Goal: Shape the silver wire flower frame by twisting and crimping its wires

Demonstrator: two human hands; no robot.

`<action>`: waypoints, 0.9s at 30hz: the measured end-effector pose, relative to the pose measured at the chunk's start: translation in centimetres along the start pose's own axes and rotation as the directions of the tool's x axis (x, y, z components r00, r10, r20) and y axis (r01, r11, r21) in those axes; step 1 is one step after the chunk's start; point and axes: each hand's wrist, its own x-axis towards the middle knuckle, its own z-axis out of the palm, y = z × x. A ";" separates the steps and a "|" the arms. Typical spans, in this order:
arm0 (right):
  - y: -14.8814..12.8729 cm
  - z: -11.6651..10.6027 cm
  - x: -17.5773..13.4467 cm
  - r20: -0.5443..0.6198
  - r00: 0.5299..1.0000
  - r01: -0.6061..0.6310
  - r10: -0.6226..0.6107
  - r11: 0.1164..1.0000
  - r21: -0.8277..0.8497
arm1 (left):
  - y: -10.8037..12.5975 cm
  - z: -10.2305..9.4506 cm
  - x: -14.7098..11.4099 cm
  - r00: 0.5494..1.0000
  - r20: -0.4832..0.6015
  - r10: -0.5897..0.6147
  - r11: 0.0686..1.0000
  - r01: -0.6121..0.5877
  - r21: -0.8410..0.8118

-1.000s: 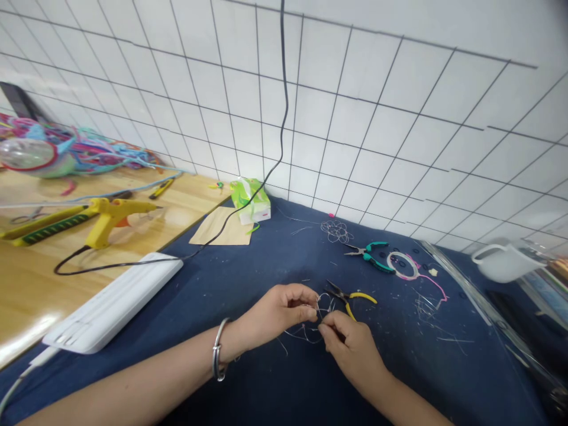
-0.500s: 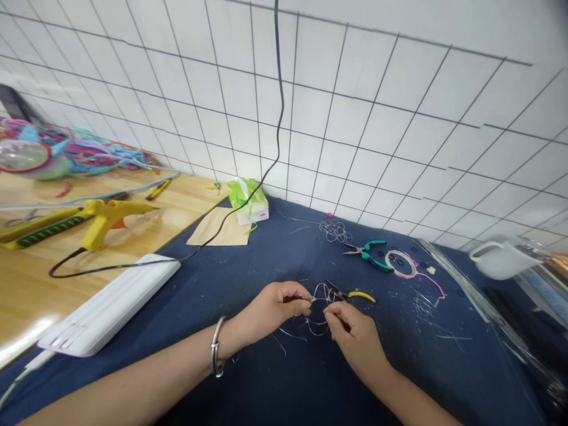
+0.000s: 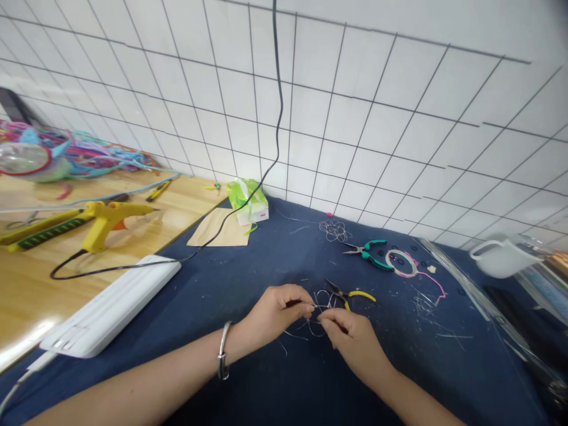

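Between my two hands is a small piece of thin silvery wire bent into loops (image 3: 320,297). My left hand (image 3: 284,310), with a silver bangle at the wrist, pinches its left side between thumb and fingertips. From the right, my right hand (image 3: 350,334) pinches the wire low on that side, thumb against forefinger; the exact grip is hidden by the fingers. Just behind the wire lie yellow-handled pliers (image 3: 361,294), partly covered by the loops and my right hand. Loose wire ends (image 3: 295,336) rest on the dark blue cloth below my left hand.
Teal-handled pliers (image 3: 377,260), a tangled wire coil (image 3: 335,231) and a white ring with pink cord (image 3: 397,271) lie behind. A white mug (image 3: 506,259) stands right. Leftward are a white power strip (image 3: 110,307), yellow glue gun (image 3: 100,222), its black cable and a tissue pack (image 3: 248,198).
My left hand has shifted slightly right and down, closer to my right hand. The wire loops have tilted and look flatter; more of the yellow-handled pliers shows.
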 end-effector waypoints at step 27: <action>0.8 0.7 -0.6 -0.005 0.966 0.238 -0.260 0.890 -0.388 | -0.6 -0.2 0.3 0.960 0.151 -0.237 0.861 0.280 -0.424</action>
